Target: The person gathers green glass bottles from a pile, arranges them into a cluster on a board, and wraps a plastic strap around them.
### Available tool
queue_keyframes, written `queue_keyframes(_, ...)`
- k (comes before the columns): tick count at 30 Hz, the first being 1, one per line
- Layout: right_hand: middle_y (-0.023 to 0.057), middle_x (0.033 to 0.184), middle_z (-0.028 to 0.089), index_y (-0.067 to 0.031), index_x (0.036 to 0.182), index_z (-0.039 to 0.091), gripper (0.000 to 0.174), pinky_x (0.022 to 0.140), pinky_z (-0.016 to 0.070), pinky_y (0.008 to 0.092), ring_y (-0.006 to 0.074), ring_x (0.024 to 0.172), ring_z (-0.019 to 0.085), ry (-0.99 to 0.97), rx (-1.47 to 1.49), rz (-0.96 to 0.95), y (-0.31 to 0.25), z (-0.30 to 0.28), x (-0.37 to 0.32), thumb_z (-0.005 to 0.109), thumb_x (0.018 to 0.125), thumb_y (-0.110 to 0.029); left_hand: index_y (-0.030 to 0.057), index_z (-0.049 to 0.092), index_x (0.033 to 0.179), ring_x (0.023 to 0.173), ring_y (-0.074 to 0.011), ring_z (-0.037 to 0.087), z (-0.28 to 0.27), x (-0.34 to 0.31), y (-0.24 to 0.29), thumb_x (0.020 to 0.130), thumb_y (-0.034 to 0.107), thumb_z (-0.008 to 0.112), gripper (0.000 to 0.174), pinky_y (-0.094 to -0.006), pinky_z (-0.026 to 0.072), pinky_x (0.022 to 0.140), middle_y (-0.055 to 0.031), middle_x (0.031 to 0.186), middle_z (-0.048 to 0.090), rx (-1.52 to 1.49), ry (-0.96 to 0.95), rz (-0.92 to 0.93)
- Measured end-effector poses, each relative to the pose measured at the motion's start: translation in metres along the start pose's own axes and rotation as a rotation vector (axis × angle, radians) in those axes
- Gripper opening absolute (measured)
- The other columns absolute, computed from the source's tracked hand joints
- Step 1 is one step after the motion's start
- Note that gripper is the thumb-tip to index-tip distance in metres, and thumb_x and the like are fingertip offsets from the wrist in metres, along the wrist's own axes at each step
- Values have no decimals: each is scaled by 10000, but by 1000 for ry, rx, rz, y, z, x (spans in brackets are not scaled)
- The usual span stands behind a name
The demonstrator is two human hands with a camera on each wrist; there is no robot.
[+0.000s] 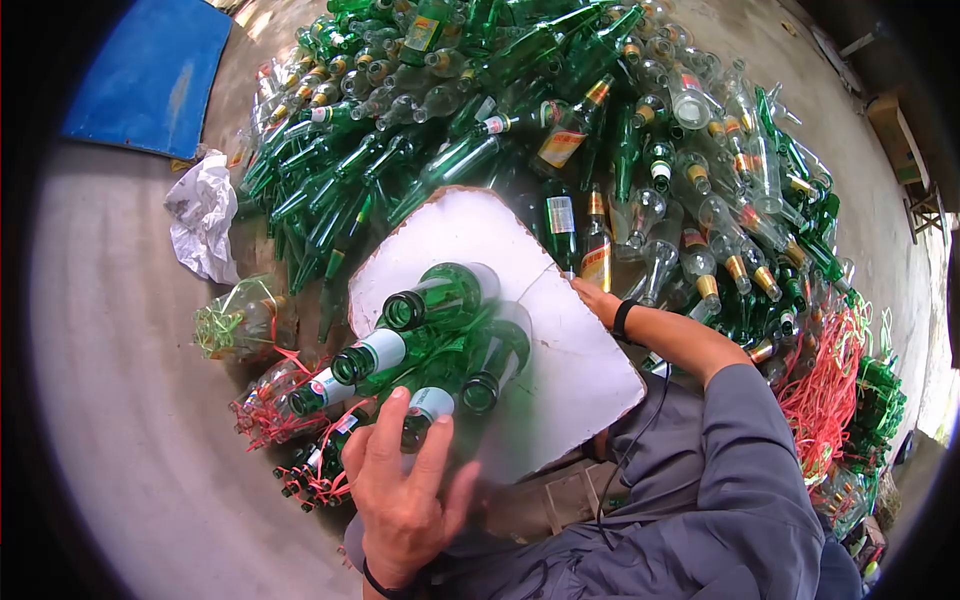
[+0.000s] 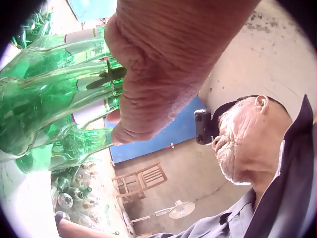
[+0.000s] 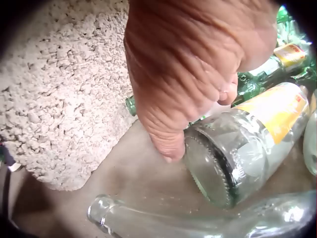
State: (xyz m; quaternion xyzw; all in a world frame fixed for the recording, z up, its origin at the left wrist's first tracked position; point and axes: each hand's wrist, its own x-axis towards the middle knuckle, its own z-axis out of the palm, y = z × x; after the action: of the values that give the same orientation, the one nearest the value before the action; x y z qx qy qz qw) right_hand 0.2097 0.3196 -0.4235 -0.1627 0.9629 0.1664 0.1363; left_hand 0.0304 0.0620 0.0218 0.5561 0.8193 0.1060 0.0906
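Observation:
Several green glass bottles (image 1: 502,345) stand close together on a white board (image 1: 585,375) in front of the person; some have white neck labels. My left hand (image 1: 405,490) is at the nearest necks, fingers extended and spread, fingertips right at a labelled neck (image 1: 430,403). In the left wrist view the thumb (image 2: 136,130) lies beside the bottle mouths. Beyond the board's right edge, my right hand (image 1: 597,302) reaches down to the pile. In the right wrist view its thumb touches the base edge of a clear bottle (image 3: 218,158) with a yellow label; whether it grips cannot be told.
A large pile of green and clear bottles (image 1: 400,105) lies beyond the board. Bottle bundles tied with red string (image 1: 275,400) are at left, and red strings (image 1: 820,400) hang at right. Crumpled white paper (image 1: 203,215) and a blue panel (image 1: 150,80) are at far left.

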Motion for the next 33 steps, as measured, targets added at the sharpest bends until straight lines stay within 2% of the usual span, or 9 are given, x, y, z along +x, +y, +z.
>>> queue_keyframes(4,187,1434,492,19,1406,491,563,1195,277,438,332,1364,422,245,-171,62,1,-2,5,497,892,-209,22,662,1190,1151,-384,561,-3,2,2,784,253,769,479,-473,402,972,-282,1402,486,2,-3,1)
queue_keyframes(7,201,1403,508,21,1413,482,552,1171,296,421,340,1344,435,454,311,54,2,-3,-6,478,908,-201,21,664,1189,1151,-378,564,-3,2,3,782,247,768,477,-467,400,968,-281,1397,492,3,0,1)
queue_keyframes(9,185,1626,222,23,1524,323,658,1228,165,441,336,1518,156,232,79,51,4,-7,-17,415,933,-251,15,661,1187,1158,-374,562,-3,2,2,783,241,764,474,-463,399,966,-282,1397,491,-23,11,7)
queue_keyframes(10,185,1626,222,23,1524,323,658,1228,165,441,336,1518,156,233,74,49,6,-11,-17,415,933,-251,15,661,1187,1158,-374,562,-3,2,2,783,241,764,474,-463,399,966,-282,1397,491,-22,17,5)
queue_keyframes(12,172,1451,449,27,1383,502,524,1136,333,399,311,1391,359,136,4,68,13,-22,-20,458,905,-182,10,658,1186,1163,-377,558,-3,2,2,788,240,762,472,-463,399,965,-285,1389,497,-33,18,11)
queue_keyframes(16,103,1123,545,-2,1116,634,308,927,479,340,247,1109,505,-4,443,95,49,-80,-26,521,860,-130,10,655,1187,1170,-378,555,-3,1,2,792,243,759,470,-462,395,969,-282,1381,506,-26,58,30)
queue_keyframes(18,71,953,501,-31,935,641,156,773,513,310,212,923,512,285,487,131,58,-93,-35,570,825,-116,14,655,1187,1171,-375,555,-3,0,2,800,247,755,463,-460,395,964,-275,1376,513,-31,68,34)
queue_keyframes(28,43,976,530,-66,913,622,120,752,510,293,203,903,538,418,344,225,69,-118,-49,591,828,-145,36,665,1173,1149,-358,561,3,-5,-2,815,249,752,426,-448,391,959,-244,1362,532,-48,157,45)
queue_keyframes(33,63,1054,555,-59,936,595,109,779,514,315,232,932,545,479,433,231,90,-131,-57,581,842,-112,58,674,1152,984,-297,617,4,-7,0,758,211,786,437,-433,401,947,-208,1355,538,-62,212,87)
